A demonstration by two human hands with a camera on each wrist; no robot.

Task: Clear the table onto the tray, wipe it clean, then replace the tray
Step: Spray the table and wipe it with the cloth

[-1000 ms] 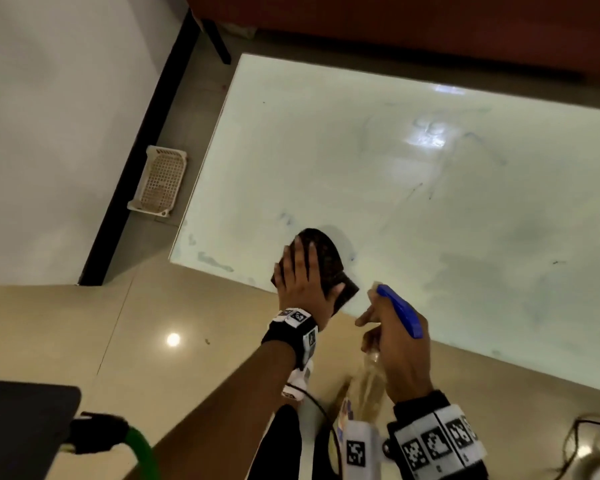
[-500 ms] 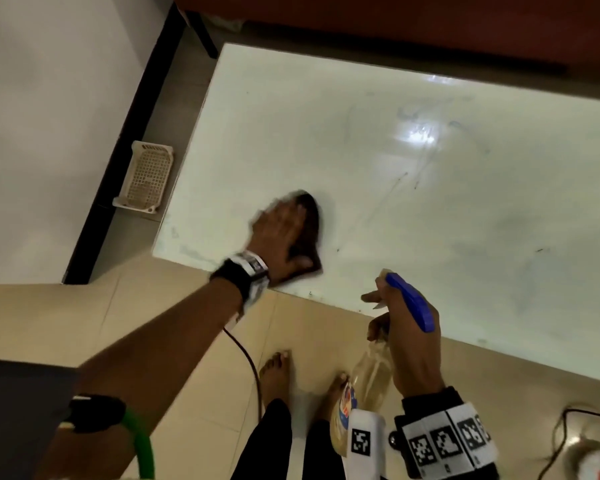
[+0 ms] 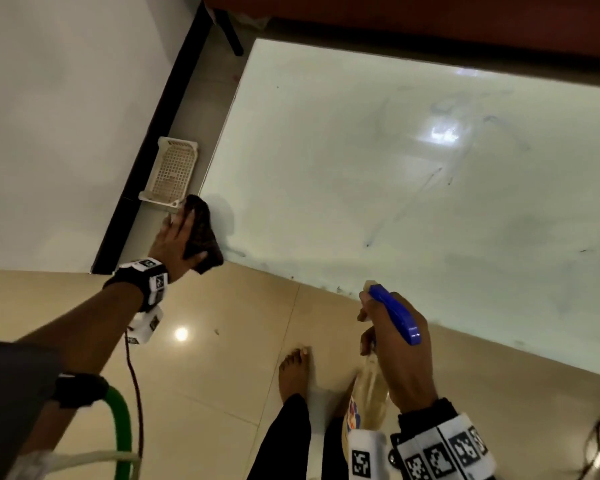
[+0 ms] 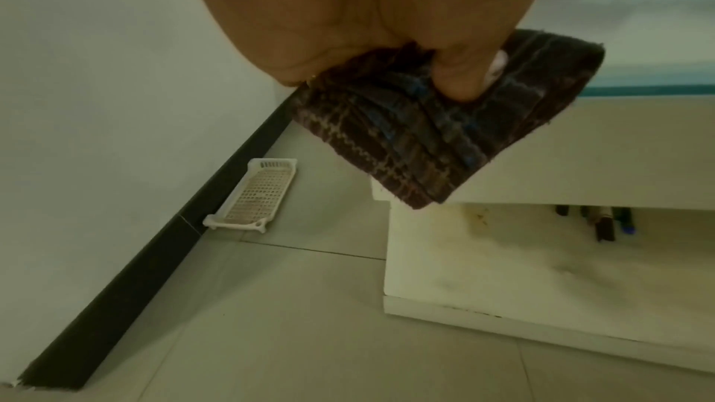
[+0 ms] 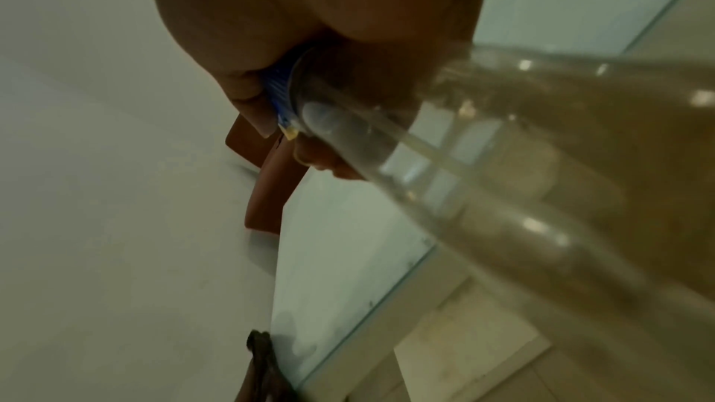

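My left hand point(image 3: 179, 237) grips a dark plaid cloth point(image 3: 203, 233) at the near-left corner of the glass-topped table point(image 3: 395, 188), and the cloth hangs partly past the edge. In the left wrist view my thumb pinches the folded cloth point(image 4: 445, 133) against my palm, beside the table's edge point(image 4: 580, 149). My right hand point(image 3: 388, 341) holds a clear spray bottle point(image 3: 368, 400) with a blue trigger head point(image 3: 394, 313) just off the near edge. The right wrist view shows the bottle point(image 5: 503, 164) close up. A white mesh tray point(image 3: 172, 174) lies on the floor by the wall.
Wet smears and small dark specks mark the tabletop. A red-brown sofa point(image 3: 430, 19) borders the far edge. My bare foot point(image 3: 295, 372) stands on the tiled floor near a thin cable point(image 3: 136, 382) and a green hose point(image 3: 118, 420). Small items point(image 4: 603, 222) lie under the table.
My left hand swept the cloth leftward along the near edge to the table's left corner. The right hand kept the spray bottle near the same spot.
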